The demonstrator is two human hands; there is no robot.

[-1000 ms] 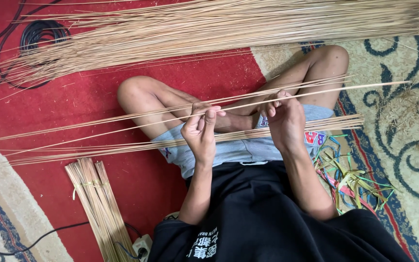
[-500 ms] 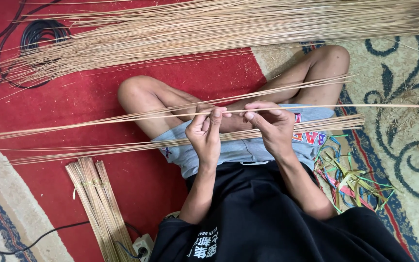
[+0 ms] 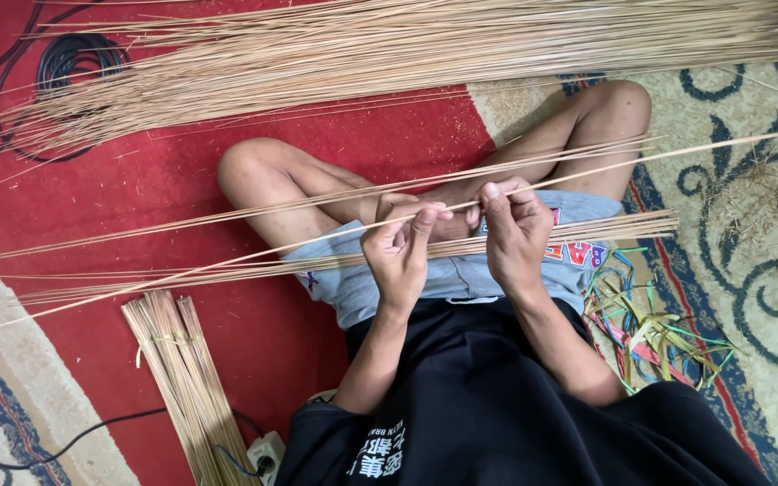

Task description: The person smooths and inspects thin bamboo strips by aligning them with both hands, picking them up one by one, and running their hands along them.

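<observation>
Item: one long thin reed stick (image 3: 587,171), pale straw colour, held across the lap of a seated person with legs crossed. Long axis: nearly level, rising slightly toward the picture's right, its far ends reaching well beyond both knees. Left hand (image 3: 400,256): fingers narrow, thumb and forefinger pinched on the stick near its middle. Right hand (image 3: 515,236): fingers likewise closed in a pinch on the same stick, just beside the left hand, thumb tip raised over the shaft. The stick passes through both pinches, so it lies at the fingertips themselves, running out to either side; neither hand is nearer than the other, and the greater free length to the picture's left lies on the left hand's side. Relative to the stick: just under it, across the grey shorts (image 3: 443,274), a loose sheaf of similar sticks (image 3: 227,270) lies parallel; well beyond it, past the knees, a large heap of sticks (image 3: 389,54) spreads over the red carpet (image 3: 182,189). Nearer the person, below the stick's left end, a tied bundle of shorter sticks (image 3: 177,378) lies on the carpet, with a white power strip (image 3: 266,450) at its foot. Below the stick's right end, coloured plastic strips (image 3: 650,328) lie tangled on the patterned cream rug (image 3: 767,270). A coiled black cable (image 3: 74,63) sits far off by the heap's left end.
</observation>
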